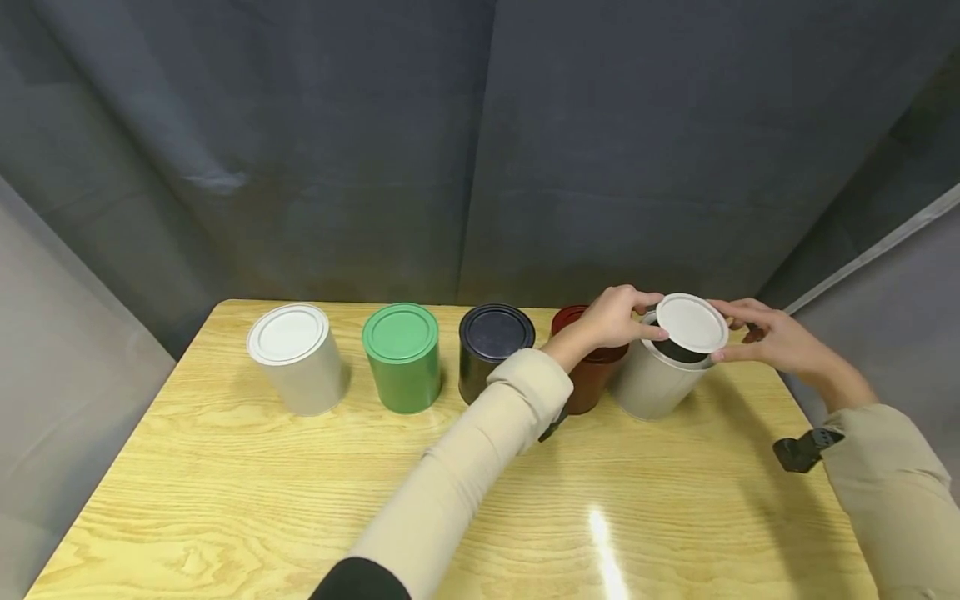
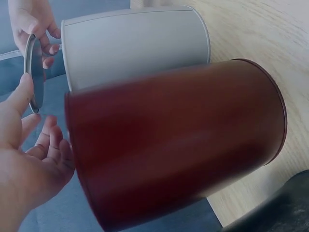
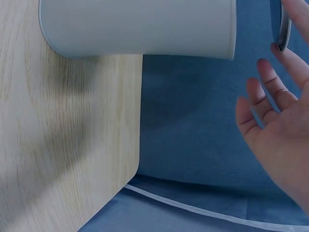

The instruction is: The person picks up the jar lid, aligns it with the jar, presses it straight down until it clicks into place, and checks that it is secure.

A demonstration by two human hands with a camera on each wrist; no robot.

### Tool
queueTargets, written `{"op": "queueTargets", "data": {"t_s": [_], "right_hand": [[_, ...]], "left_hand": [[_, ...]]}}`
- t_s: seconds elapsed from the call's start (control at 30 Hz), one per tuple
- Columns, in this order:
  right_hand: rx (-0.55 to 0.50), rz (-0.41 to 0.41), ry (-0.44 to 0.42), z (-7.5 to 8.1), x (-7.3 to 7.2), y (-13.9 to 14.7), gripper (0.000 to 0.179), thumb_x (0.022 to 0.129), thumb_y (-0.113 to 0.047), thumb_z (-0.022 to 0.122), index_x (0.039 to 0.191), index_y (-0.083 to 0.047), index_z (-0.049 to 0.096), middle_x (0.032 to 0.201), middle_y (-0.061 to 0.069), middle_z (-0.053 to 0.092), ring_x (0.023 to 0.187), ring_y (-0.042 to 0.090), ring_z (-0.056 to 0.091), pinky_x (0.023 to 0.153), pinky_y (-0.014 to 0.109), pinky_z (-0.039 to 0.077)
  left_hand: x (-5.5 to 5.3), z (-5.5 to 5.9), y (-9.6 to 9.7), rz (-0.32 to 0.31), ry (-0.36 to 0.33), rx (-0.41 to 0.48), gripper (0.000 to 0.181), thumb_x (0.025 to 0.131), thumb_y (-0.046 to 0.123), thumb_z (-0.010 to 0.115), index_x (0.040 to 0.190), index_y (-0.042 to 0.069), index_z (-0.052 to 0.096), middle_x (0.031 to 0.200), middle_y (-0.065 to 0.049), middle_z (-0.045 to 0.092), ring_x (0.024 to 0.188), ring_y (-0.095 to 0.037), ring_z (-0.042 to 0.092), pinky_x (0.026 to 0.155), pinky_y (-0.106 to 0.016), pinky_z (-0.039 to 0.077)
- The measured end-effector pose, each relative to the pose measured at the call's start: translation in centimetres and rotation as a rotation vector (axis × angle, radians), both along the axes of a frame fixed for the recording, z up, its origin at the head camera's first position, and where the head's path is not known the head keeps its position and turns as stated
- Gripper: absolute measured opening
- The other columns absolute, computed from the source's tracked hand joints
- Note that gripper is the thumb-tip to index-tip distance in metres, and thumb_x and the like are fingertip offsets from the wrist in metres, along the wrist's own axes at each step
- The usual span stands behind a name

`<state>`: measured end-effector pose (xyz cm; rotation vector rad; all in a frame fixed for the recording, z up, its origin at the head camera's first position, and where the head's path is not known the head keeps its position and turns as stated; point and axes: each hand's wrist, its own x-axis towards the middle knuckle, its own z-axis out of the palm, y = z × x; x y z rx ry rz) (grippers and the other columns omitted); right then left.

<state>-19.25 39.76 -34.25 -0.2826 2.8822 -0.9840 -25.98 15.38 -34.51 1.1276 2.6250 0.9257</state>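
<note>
At the right end of a row, a light grey canister [image 1: 649, 383] stands uncovered, its dark inside showing. Its round pale lid [image 1: 692, 323] is held raised and tilted just above the rim. My left hand [image 1: 613, 318] pinches the lid's left edge between thumb and fingers. On the opposite edge, my right hand [image 1: 780, 335] pinches with thumb and forefinger; in the right wrist view its other fingers spread loosely below the lid. Beneath my left wrist stands a dark red canister [image 2: 174, 140], partly covered by that arm in the head view.
Further left in the row are a black canister [image 1: 497, 333], a green canister [image 1: 405, 358] and a white canister [image 1: 296, 358], all lidded. The wooden table [image 1: 300, 500] ends close behind them, before a dark grey curtain [image 1: 360, 167].
</note>
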Motion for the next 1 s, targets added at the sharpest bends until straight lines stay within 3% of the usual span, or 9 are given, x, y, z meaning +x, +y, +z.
{"op": "queueTargets", "data": {"t_s": [0.33, 0.6, 1.0], "right_hand": [[0.001, 0.047, -0.027, -1.1, -0.5, 0.7, 0.072, 0.078, -0.018, 0.072, 0.139, -0.007, 0.036, 0.119, 0.007, 0.039, 0.090, 0.002, 0.038, 0.067, 0.024, 0.041], [-0.015, 0.064, -0.087, -1.7, -0.6, 1.1, 0.070, 0.080, -0.018, 0.070, 0.140, -0.007, 0.035, 0.123, 0.011, 0.035, 0.098, 0.021, 0.037, 0.070, 0.029, 0.040], [-0.011, 0.060, -0.161, -2.2, -1.1, 1.3, 0.071, 0.083, -0.022, 0.068, 0.142, -0.009, 0.031, 0.127, 0.015, 0.032, 0.102, 0.028, 0.035, 0.074, 0.041, 0.038]], "left_hand": [[0.3, -0.2, 0.4, 0.062, 0.026, -0.124, 0.057, 0.079, 0.045, 0.066, 0.131, 0.027, 0.050, 0.115, 0.009, 0.060, 0.095, -0.004, 0.054, 0.065, -0.015, 0.040], [0.7, -0.4, 1.0, 0.091, 0.073, -0.280, 0.057, 0.079, 0.053, 0.061, 0.132, 0.036, 0.048, 0.126, 0.012, 0.051, 0.104, -0.012, 0.045, 0.075, -0.023, 0.032], [0.7, -0.8, 1.5, 0.104, 0.089, -0.374, 0.057, 0.082, 0.054, 0.058, 0.134, 0.037, 0.044, 0.127, 0.011, 0.046, 0.108, -0.010, 0.039, 0.078, -0.024, 0.028]]}}
